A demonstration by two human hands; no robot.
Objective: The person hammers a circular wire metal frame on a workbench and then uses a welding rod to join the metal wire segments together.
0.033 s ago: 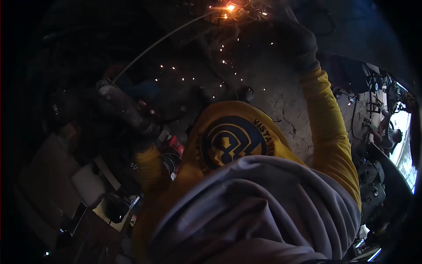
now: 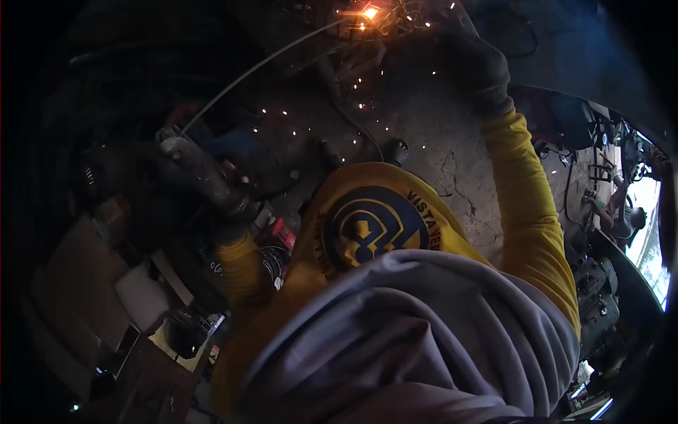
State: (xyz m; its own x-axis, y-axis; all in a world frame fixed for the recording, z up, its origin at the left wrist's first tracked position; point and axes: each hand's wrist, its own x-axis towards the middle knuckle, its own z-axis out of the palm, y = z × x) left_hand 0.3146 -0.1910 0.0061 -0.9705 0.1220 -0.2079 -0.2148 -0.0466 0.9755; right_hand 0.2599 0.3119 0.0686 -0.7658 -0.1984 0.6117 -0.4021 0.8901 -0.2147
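My left hand (image 2: 194, 166), in a dark, worn glove, is closed on one end of a long thin metal rod (image 2: 265, 62). The rod bows up and to the right, its far end reaching a bright orange glowing spot (image 2: 370, 13) at the top edge. My right hand (image 2: 484, 74), also gloved, reaches up close to the right of that glow. Its fingers are lost in the dark, so whatever they hold is hidden. Sparks (image 2: 360, 106) scatter below the glow, over the floor.
Cracked concrete floor (image 2: 455, 184) lies beneath. A cable (image 2: 357, 124) runs across it. At lower left are cardboard pieces (image 2: 78, 275) and a red object (image 2: 282, 233). A large dark curved panel (image 2: 586, 56) stands at upper right. Another person (image 2: 621, 219) is at far right, near machine parts (image 2: 597, 283).
The sparks have shifted and the picture is slightly brighter. Both hands and the rod stay practically where they were.
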